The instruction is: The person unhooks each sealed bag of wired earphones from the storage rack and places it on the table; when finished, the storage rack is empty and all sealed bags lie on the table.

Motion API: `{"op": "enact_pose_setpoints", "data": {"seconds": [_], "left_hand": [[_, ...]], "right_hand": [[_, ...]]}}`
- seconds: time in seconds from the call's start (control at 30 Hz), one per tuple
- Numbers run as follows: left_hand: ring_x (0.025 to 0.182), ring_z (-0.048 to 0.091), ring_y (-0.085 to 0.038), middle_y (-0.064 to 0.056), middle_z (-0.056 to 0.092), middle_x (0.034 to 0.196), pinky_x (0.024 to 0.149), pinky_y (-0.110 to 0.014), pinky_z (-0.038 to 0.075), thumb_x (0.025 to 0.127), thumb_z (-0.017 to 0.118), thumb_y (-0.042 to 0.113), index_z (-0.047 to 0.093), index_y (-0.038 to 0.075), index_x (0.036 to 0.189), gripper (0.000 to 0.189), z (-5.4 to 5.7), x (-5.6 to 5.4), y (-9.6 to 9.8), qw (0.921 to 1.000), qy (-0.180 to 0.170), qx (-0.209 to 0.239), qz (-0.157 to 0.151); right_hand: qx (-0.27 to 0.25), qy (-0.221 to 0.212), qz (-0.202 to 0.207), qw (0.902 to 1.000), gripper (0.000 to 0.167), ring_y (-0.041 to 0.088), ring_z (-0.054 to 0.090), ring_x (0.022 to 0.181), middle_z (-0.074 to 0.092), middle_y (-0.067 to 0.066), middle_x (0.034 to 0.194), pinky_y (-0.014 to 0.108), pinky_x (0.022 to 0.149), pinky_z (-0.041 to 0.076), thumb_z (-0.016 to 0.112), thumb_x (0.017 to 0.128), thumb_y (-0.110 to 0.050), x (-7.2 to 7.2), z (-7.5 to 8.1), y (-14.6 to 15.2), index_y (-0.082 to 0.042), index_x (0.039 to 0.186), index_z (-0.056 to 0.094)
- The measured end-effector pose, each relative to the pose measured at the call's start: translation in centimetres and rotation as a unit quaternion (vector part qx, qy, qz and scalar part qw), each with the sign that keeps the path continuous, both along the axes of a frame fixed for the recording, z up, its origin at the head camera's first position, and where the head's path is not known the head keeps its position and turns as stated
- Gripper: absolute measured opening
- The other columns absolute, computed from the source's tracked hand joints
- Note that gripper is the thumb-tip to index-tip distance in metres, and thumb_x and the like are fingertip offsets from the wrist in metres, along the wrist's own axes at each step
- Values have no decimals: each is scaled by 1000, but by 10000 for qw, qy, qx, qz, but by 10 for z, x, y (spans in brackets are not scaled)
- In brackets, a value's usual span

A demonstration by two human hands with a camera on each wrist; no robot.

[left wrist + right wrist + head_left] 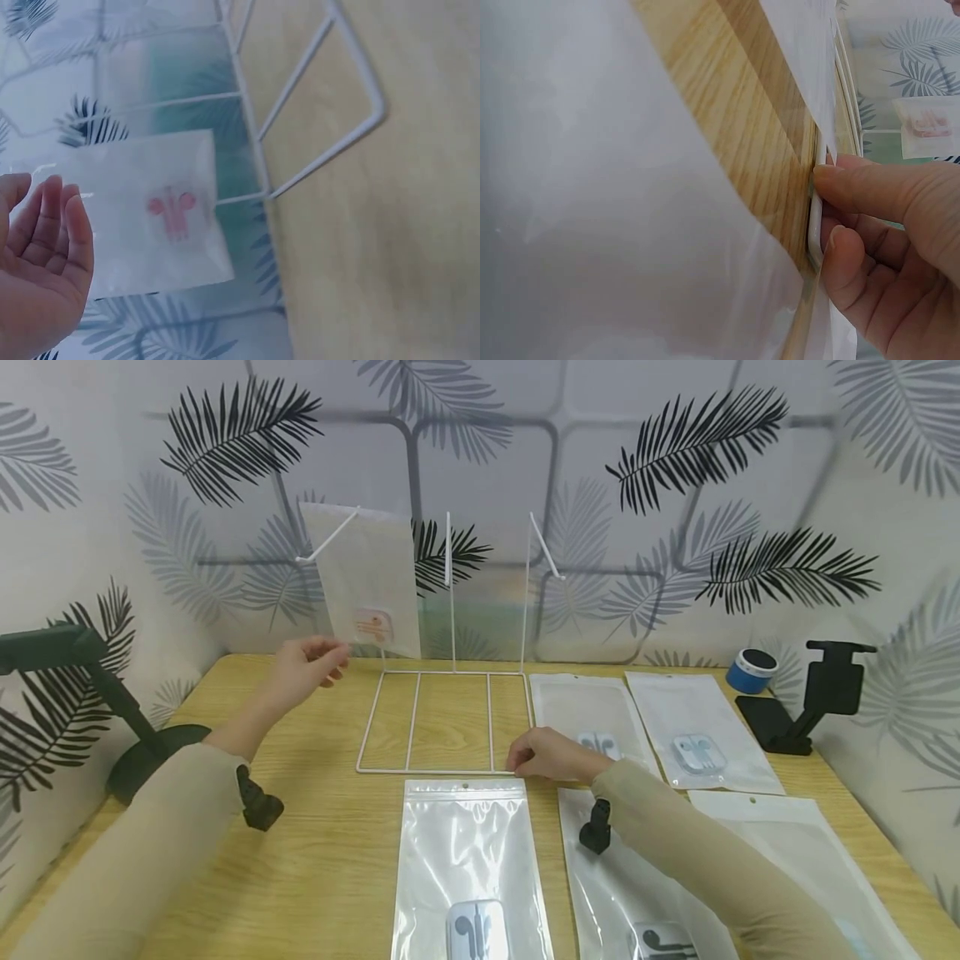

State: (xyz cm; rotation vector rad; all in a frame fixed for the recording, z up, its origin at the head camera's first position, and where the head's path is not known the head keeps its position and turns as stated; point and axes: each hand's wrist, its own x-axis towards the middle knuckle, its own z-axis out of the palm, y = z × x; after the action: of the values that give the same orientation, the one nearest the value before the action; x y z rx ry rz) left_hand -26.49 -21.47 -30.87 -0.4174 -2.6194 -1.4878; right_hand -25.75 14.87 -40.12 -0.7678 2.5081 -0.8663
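Observation:
A white wire display rack [435, 772] stands on the table, three prongs sticking out at its top. From the left prong hangs a white zip bag [369, 577] with reddish earphones in a case near its bottom. My left hand [309, 670] hovers just left of the bag's lower edge, fingers loosely bent and holding nothing; in the left wrist view it overlaps the bag [127, 232]. At the rack's front right corner, my right hand [551, 753] pinches the base wire [816, 217] between thumb and fingers.
A zip bag with earphones [465, 843] lies before the rack. Several more bags, such as one at the back right [697, 718], cover the table's right side. A dark green stand [142, 735] is at left; a black phone stand [828, 685] and blue roll [750, 672] at right.

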Motion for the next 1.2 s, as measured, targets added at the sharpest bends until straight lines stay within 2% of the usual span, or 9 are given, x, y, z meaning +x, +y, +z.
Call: {"op": "enact_pose_setpoints", "data": {"seconds": [0.1, 0.17, 0.27, 0.37, 0.53, 0.9, 0.97, 1.13, 1.2], "left_hand": [[74, 58, -9, -3, 62, 86, 63, -18, 49, 95, 52, 27, 59, -9, 111, 40, 17, -11, -1, 9979, 427, 336, 343], [72, 57, -8, -1, 62, 83, 61, -17, 48, 95, 52, 27, 60, -9, 109, 39, 27, -17, 0, 9950, 695, 416, 576], [80, 57, -12, -6, 64, 90, 66, -20, 47, 96, 51, 29, 63, -7, 108, 39, 41, -25, 4, 9903, 1042, 262, 882], [96, 55, -25, -19, 58, 107, 78, -32, 44, 97, 47, 30, 62, -6, 109, 41, 52, -34, 9, 9849, 1332, -39, 1103], [109, 47, -37, -25, 46, 118, 90, -46, 38, 96, 48, 17, 60, -8, 110, 32, 64, -48, 18, 9744, 1833, -179, 1292], [128, 26, -33, -27, 31, 136, 107, -37, 20, 91, 50, 1, 45, -6, 128, 37, 81, -75, 24, 9574, 2394, -551, 1515], [132, 20, -32, -27, 24, 140, 108, -37, 16, 91, 50, 1, 42, -4, 131, 41, 83, -78, 25, 9596, 2300, -580, 1516], [137, 9, -29, -19, 6, 149, 109, -40, 12, 93, 49, 9, 32, 6, 143, 53, 89, -84, 29, 9734, 1522, -659, 1579], [137, 8, -30, -17, 2, 150, 109, -41, 12, 93, 49, 11, 29, 9, 144, 55, 92, -86, 30, 9743, 1378, -775, 1604]], "right_hand": [[8, -18, -9, 10000, 10, 9, 46, 56, 61, -3, 72, 22, 46, 41, 64, 84, -1, -1, -1, 0, -10, 83, 69], [31, -40, -29, 10000, 10, 9, 46, 57, 61, -4, 73, 22, 46, 42, 64, 84, -1, -1, -2, 0, -11, 83, 69], [50, -40, -42, 10000, 11, 9, 47, 58, 61, -5, 73, 23, 47, 43, 64, 85, -2, -2, -3, 1, -12, 83, 69], [14, 50, 43, 10000, 11, 9, 48, 61, 61, -5, 73, 22, 51, 44, 65, 84, -2, -3, -4, 2, -11, 83, 69], [-70, 156, 177, 9997, 10, 8, 50, 65, 62, -4, 75, 22, 57, 45, 65, 84, -1, -3, -4, 3, -10, 83, 69], [-54, 204, 219, 9995, 10, 8, 51, 67, 62, -5, 75, 22, 59, 46, 65, 83, 0, -3, -4, 4, -10, 84, 69], [-68, 236, 257, 9994, 10, 8, 51, 67, 61, -5, 75, 22, 60, 46, 65, 83, 1, -3, -4, 4, -9, 83, 69], [-91, 365, 349, 9987, 9, 8, 51, 67, 61, -5, 74, 22, 60, 45, 65, 83, 0, -2, -4, 3, -8, 82, 69], [-99, 382, 360, 9986, 9, 8, 51, 67, 61, -5, 74, 22, 61, 45, 66, 83, 0, -2, -4, 3, -8, 82, 68]]}}
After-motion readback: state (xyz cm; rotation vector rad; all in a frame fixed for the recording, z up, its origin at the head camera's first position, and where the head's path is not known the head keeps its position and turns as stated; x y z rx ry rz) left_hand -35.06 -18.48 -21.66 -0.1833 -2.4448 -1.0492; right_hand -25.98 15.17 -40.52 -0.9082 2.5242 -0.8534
